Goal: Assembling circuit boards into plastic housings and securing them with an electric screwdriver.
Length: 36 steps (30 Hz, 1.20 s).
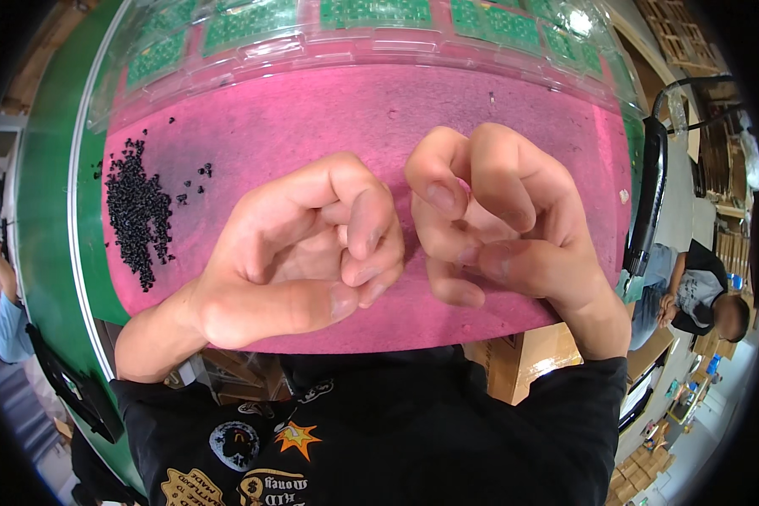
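Observation:
Both my hands hover over the pink mat (312,110), side by side, palms partly turned up. My left hand (304,244) is loosely curled, its thumb stretched below the bent fingers. A hollow palm shows there, and I see nothing held. Close beside it, my right hand (497,219) has its fingers bent and spread apart. Its thumb reaches across toward the lower fingers, and no object shows in the grasp. Left of my left hand lies a pile of small black parts (139,211), with a few scattered loose around it.
Clear plastic trays (363,46) with green circuit boards (375,13) line the mat's far edge. A black tool-like bar with a cable (649,194) stands at the right edge. A cardboard box (535,358) sits below the near edge. Another person (700,291) is at the far right.

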Tool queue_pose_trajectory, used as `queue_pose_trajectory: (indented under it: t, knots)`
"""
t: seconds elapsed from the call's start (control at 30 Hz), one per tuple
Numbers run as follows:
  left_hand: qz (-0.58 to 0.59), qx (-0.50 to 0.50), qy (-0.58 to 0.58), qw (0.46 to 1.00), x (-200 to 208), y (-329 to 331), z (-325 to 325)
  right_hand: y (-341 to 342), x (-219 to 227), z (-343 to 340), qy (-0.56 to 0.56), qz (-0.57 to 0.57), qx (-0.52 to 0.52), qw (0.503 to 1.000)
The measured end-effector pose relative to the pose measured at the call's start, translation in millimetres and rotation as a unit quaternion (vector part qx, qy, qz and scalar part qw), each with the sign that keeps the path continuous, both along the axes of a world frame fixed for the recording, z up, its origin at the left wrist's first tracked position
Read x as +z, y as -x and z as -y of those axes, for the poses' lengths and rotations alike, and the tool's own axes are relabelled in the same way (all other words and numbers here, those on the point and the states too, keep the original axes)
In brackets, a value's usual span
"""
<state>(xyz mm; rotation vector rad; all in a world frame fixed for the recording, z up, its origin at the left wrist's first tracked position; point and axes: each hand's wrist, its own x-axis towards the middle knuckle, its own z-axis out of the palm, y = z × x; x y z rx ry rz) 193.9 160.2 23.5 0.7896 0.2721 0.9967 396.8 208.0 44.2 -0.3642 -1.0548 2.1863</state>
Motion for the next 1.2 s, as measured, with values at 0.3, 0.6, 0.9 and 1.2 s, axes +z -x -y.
queue_pose_trajectory:
  t: [0.3, 0.6, 0.9, 1.2]
  knots:
    - [0.019, -0.003, 0.031, 0.999, 4, 3, 1, -2, -4, -6, -0.001, -0.025, 0.038, 0.999]
    - [0.138, -0.028, 0.045, 0.989, -3, 5, -3, -3, 1, -3, 0.019, -0.006, 0.044, 0.999]
    - [0.051, -0.021, 0.014, 0.998, 4, 6, -4, -3, -3, -4, 0.000, -0.020, 0.053, 0.998]
    - [0.030, -0.029, -0.019, 0.999, 3, 6, -4, -3, -2, -4, 0.015, -0.029, 0.050, 0.998]
